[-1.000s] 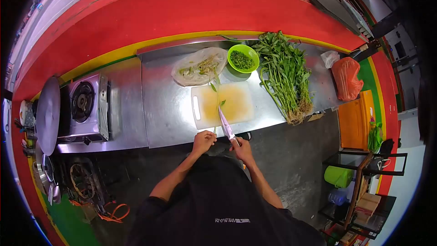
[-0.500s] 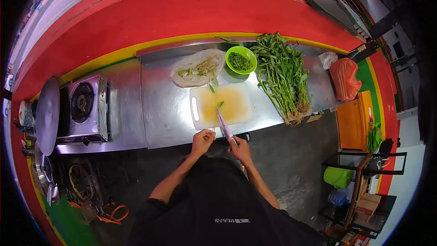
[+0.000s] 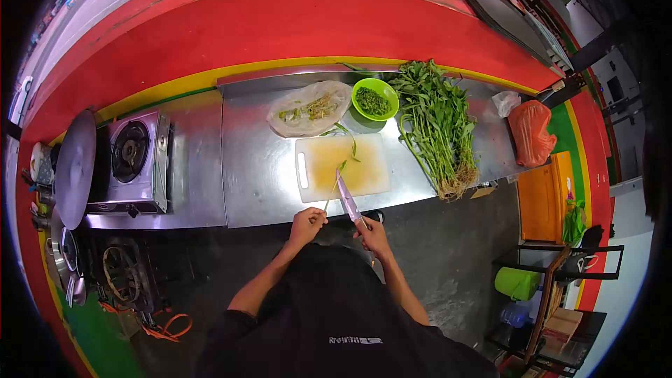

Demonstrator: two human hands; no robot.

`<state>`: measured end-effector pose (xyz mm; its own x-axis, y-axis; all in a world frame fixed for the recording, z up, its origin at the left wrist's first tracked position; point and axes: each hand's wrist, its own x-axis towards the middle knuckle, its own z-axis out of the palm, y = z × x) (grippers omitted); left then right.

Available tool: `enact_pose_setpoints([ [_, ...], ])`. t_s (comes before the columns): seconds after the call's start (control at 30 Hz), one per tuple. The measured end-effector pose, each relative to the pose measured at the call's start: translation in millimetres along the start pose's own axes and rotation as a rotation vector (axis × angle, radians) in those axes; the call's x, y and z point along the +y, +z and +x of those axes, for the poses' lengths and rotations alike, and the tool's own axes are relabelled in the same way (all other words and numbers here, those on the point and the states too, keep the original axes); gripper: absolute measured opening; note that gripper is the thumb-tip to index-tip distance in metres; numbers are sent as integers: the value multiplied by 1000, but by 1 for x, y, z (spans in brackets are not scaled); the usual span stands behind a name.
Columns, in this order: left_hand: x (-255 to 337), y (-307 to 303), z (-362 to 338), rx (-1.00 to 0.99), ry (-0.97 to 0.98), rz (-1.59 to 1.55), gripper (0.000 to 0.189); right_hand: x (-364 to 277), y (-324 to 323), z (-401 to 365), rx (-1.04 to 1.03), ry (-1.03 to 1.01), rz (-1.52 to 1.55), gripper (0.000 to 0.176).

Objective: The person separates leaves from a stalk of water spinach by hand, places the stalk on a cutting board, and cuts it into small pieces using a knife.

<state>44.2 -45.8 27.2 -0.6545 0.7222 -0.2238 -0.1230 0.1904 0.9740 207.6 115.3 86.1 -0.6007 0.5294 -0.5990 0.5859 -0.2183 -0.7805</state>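
My left hand is closed on the lower end of a thin green stem at the near edge of the white cutting board. In my right hand is the handle of a knife, its blade pointing away over the board and its tip beside the stem. Leafy pieces lie on the board's far part. Behind the board sit a plastic bag with roots and stems and a green bowl of chopped greens. A big bunch of leafy greens lies to the right.
On the left stand a gas stove and a large round lid. An orange-red bag rests at the counter's right end, next to a small clear bag. A shelf with a green bucket stands at lower right.
The stem end and leaf between the hands have shifted slightly, and leafy pieces on the board's far part lie differently. The whole view has tilted a little. Both hands keep their hold.
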Motion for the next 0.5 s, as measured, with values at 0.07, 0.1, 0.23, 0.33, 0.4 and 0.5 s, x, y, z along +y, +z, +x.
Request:
enact_pose_setpoints([
  [0.07, -3, -4, -5, -5, -33, 3, 21, -1, -4, -4, -25, 14, 48, 29],
  [0.1, -5, -5, -7, -8, -36, 5, 21, -1, -5, -5, -23, 17, 50, 29],
  [0.23, -16, -12, -11, 21, -130, -69, 24, -3, -8, -10, -64, -2, 104, 28],
  [0.33, -18, -20, -12, 16, -182, -87, 25, -4, -9, -13, -67, 14, 114, 27],
  [0.4, -16, -26, -14, -1, -215, -74, 25, -3, -10, -15, -68, 15, 106, 27],
  [0.5, -18, -31, -17, -53, -255, 4, 26, -1, -12, -16, -80, 35, 148, 27],
])
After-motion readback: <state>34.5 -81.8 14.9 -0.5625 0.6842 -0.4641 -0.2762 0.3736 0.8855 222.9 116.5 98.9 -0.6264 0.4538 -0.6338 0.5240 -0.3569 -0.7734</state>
